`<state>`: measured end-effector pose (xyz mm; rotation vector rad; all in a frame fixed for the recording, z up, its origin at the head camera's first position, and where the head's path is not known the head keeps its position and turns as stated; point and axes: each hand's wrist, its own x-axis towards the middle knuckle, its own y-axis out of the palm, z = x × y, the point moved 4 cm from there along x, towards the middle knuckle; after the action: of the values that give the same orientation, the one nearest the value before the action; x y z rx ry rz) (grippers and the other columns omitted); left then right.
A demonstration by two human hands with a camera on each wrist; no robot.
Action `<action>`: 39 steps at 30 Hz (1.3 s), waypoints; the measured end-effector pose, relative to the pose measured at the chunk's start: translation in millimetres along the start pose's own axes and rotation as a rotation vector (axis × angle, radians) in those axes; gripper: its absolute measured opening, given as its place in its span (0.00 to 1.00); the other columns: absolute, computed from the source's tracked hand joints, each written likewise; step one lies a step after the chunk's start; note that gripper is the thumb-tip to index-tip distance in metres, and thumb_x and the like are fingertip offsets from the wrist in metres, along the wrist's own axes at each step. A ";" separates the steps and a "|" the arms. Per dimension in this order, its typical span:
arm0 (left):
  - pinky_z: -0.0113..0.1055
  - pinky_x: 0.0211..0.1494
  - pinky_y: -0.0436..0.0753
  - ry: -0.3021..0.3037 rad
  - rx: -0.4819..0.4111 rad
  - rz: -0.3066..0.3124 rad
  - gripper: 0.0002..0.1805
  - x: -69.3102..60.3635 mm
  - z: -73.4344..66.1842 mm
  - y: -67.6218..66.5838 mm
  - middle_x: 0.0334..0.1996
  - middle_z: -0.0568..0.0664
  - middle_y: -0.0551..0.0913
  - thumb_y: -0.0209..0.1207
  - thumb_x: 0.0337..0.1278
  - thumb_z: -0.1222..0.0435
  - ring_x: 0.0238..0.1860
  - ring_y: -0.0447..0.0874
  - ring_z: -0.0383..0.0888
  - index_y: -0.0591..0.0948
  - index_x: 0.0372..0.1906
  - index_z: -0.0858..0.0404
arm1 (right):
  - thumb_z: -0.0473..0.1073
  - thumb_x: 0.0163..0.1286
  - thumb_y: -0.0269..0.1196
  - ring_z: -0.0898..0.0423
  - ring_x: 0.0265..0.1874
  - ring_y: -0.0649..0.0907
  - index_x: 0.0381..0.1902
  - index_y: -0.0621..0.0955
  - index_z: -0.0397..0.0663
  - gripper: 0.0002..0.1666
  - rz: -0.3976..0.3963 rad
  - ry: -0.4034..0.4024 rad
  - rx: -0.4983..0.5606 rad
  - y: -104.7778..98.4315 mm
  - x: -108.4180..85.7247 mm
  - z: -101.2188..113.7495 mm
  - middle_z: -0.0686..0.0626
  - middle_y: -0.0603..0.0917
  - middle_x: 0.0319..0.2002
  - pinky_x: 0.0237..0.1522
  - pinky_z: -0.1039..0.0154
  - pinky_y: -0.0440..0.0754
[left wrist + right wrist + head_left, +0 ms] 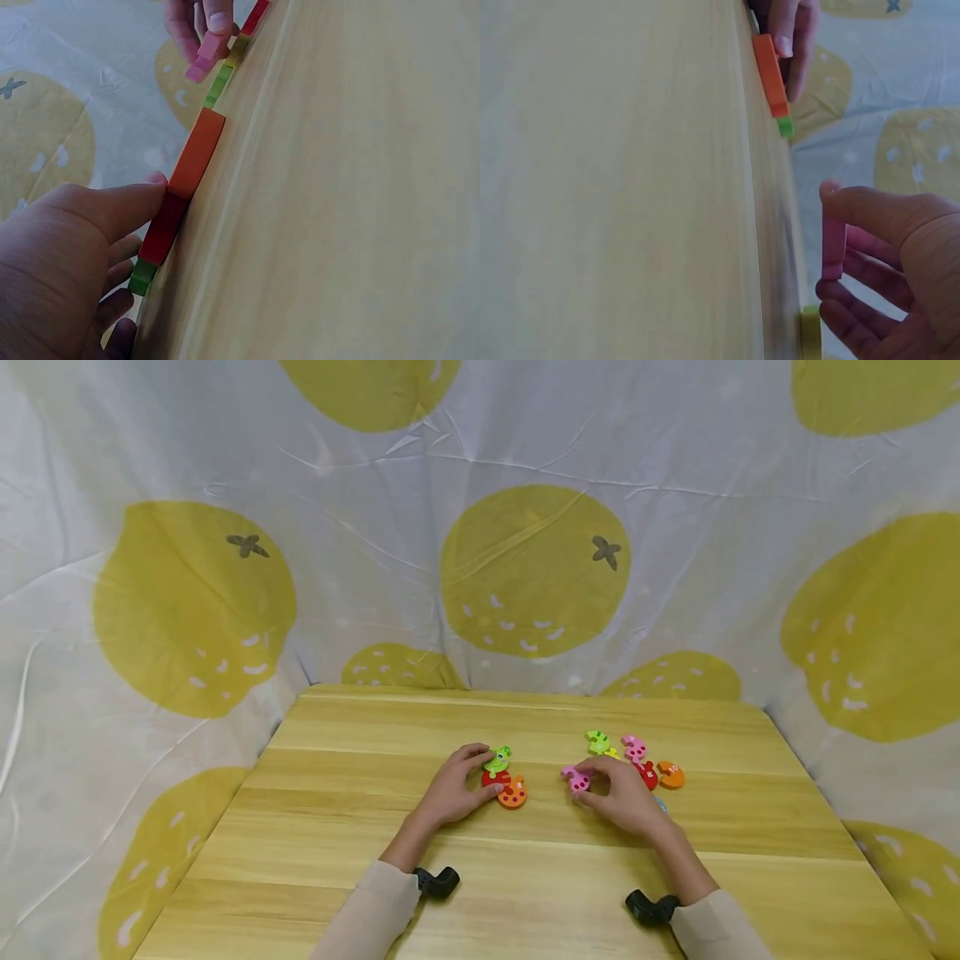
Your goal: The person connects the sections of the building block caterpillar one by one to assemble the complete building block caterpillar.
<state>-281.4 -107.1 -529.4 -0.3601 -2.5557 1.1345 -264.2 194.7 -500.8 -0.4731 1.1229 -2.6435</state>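
Note:
Three joined flat wooden pieces lie on the left: a green piece with a face (496, 762), a red piece (163, 229) and an orange piece (513, 793). My left hand (450, 789) holds this group, its thumb at the red and orange joint and its fingers by the green piece. My right hand (622, 793) pinches a pink piece (577, 779) between thumb and fingers. The pink piece (834, 244) is raised above the table in the right wrist view, apart from the joined group.
Behind and beside my right hand lie several loose pieces: green (597, 742), pink (634, 748), red (647, 775), orange (671, 775), and partly hidden yellow and blue ones. The wooden table (525, 893) ends at a lemon-patterned cloth (375, 568).

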 end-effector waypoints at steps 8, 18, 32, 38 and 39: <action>0.55 0.78 0.67 0.000 0.012 0.003 0.34 0.1 -1.0 -3.2 0.73 0.51 0.71 0.68 0.63 0.48 0.76 0.66 0.55 0.77 0.71 0.57 | 0.46 0.66 0.74 0.52 0.55 0.85 0.58 0.85 0.56 0.23 0.069 -0.029 0.029 17.5 16.9 12.8 0.54 0.85 0.58 0.60 0.47 0.84; 0.57 0.78 0.67 -0.017 -0.005 0.015 0.35 0.2 -2.1 -4.8 0.74 0.51 0.70 0.67 0.63 0.47 0.76 0.66 0.56 0.77 0.71 0.57 | 0.45 0.67 0.73 0.50 0.60 0.82 0.60 0.84 0.56 0.23 0.117 -0.041 0.058 36.2 34.9 24.1 0.53 0.84 0.60 0.65 0.47 0.80; 0.57 0.77 0.68 -0.017 -0.002 0.023 0.35 0.7 -2.5 -4.1 0.74 0.50 0.69 0.66 0.64 0.46 0.76 0.66 0.54 0.76 0.72 0.56 | 0.46 0.69 0.71 0.47 0.69 0.77 0.62 0.84 0.56 0.23 0.239 -0.133 0.064 48.5 47.9 30.7 0.51 0.82 0.64 0.74 0.43 0.70; 0.56 0.78 0.67 -0.023 -0.002 0.022 0.35 0.3 -2.2 -2.6 0.74 0.49 0.70 0.67 0.63 0.47 0.76 0.66 0.54 0.76 0.72 0.56 | 0.44 0.70 0.71 0.49 0.68 0.78 0.62 0.84 0.55 0.23 0.264 -0.149 0.060 50.1 49.3 29.6 0.52 0.82 0.63 0.74 0.44 0.71; 0.56 0.78 0.67 -0.023 -0.003 0.021 0.35 0.2 -2.0 -2.6 0.74 0.49 0.70 0.67 0.63 0.47 0.76 0.67 0.54 0.76 0.72 0.56 | 0.44 0.69 0.71 0.49 0.67 0.78 0.62 0.84 0.55 0.23 0.267 -0.150 0.063 50.5 49.4 29.3 0.52 0.82 0.63 0.73 0.45 0.72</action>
<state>-281.1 -107.4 -526.2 -0.3769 -2.5797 1.1489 -294.3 124.8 -508.4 -0.4651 0.9797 -2.3635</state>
